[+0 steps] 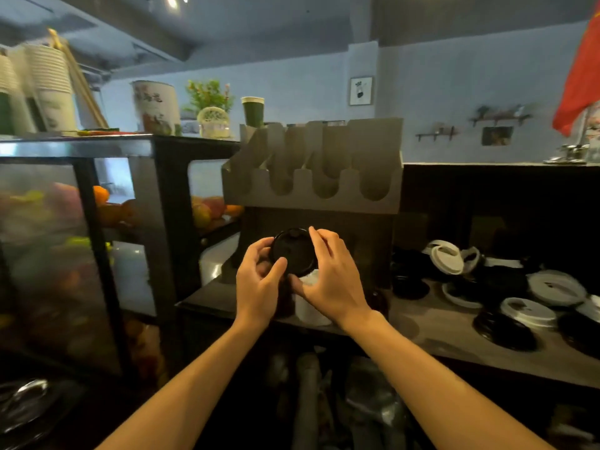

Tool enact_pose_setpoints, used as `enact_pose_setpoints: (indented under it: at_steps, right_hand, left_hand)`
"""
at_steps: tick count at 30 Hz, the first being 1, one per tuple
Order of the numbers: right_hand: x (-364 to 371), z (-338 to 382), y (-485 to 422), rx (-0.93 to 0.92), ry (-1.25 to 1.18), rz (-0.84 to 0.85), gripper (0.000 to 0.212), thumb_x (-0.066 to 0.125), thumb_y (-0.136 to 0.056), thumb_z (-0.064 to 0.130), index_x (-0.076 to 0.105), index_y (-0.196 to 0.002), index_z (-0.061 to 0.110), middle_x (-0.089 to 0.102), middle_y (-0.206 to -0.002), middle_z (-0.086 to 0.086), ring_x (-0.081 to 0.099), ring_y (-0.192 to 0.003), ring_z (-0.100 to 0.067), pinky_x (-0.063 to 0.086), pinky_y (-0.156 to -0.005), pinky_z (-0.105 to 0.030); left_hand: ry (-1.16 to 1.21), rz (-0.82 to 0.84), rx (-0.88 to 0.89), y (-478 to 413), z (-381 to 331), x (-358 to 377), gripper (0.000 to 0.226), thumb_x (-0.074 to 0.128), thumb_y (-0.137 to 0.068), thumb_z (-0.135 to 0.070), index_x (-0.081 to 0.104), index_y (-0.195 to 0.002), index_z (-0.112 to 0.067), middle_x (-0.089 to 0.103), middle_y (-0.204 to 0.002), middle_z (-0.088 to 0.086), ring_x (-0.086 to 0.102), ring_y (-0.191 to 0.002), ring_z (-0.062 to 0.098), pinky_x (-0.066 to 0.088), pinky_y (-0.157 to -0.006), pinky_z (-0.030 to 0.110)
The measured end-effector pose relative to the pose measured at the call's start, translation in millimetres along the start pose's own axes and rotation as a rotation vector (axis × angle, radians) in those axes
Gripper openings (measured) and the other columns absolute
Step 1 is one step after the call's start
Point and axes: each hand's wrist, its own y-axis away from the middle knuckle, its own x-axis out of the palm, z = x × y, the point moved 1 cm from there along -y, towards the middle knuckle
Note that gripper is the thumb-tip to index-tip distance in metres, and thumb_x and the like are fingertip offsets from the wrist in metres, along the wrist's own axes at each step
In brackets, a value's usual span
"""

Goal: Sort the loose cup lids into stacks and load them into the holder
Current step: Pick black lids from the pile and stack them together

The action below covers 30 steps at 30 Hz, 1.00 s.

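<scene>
Head: left hand (256, 287), right hand (334, 280) grip round black lid (293, 251).

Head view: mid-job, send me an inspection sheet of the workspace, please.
Surface: dark counter, dimly lit.
Job's things: black lid held up in front of the holder, whose slots show no lids; loose white lids and loose black lids scattered on the counter at right.
Clutter: white object below the hands, unclear.
Grips: left hand and right hand both hold the black lid by its rim.
Cables: nothing seen.
Surroundings: glass display case with fruit at left; stacked paper cups on top; red flag upper right.
</scene>
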Motion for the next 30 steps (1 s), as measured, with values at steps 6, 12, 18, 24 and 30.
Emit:
enact_pose_setpoints:
  at_steps: [6,12,18,24,30]
  right_hand:
    - [53.0,46.3,-9.6,-0.026,0.001,0.091,0.084,0.078,-0.078,0.048,0.045,-0.144,0.007,0.049,-0.136,-0.008,0.052,-0.122,-0.025,0.052,-0.098,-0.037]
    - [97.2,71.2,-22.5,-0.037,0.058,0.265,0.072,0.067,-0.087,0.053,0.046,-0.142,0.012,0.051,-0.139,-0.010,0.053,-0.125,-0.026,0.045,-0.102,-0.035]
    - [128.2,75.9,-19.4,-0.007,0.203,0.359,0.066,0.058,-0.088,0.062,0.052,-0.136,0.016,0.058,-0.130,-0.006,0.055,-0.119,-0.024,0.040,-0.102,-0.039]
    - [141.7,69.7,-14.5,0.004,0.307,0.458,0.067,0.047,-0.089,0.070,0.060,-0.128,0.018,0.065,-0.123,-0.006,0.051,-0.120,-0.026,0.030,-0.105,-0.042]
    - [147.0,66.8,-12.6,-0.051,0.339,0.547,0.064,0.035,-0.095,0.067,0.067,-0.121,0.018,0.068,-0.119,-0.007,0.053,-0.122,-0.027,0.018,-0.115,-0.046]
  left_hand:
    - [-0.076,-0.071,-0.043,-13.3,22.1,-64.7,0.035,0.063,-0.097,-0.008,0.059,-0.130,-0.020,0.064,-0.121,-0.001,0.069,-0.108,0.016,0.062,-0.084,0.031]
    - [-0.207,-0.123,-0.152,-29.6,50.7,-100.3,0.039,0.058,-0.102,-0.018,0.055,-0.140,-0.023,0.060,-0.136,0.002,0.059,-0.122,0.017,0.053,-0.102,0.037]
    - [-0.341,-0.078,-0.273,-40.6,77.7,-111.1,0.041,0.055,-0.103,-0.016,0.053,-0.143,-0.015,0.057,-0.139,0.004,0.054,-0.130,0.021,0.047,-0.110,0.042]
    - [-0.434,-0.007,-0.326,-45.4,92.4,-114.2,0.037,0.058,-0.100,-0.009,0.058,-0.137,-0.013,0.062,-0.129,0.001,0.057,-0.124,0.017,0.044,-0.097,0.025]
    - [-0.491,-0.022,-0.321,-45.8,107.4,-119.0,0.027,0.062,-0.098,-0.010,0.065,-0.124,-0.014,0.066,-0.119,0.000,0.061,-0.113,0.014,0.048,-0.090,0.023]
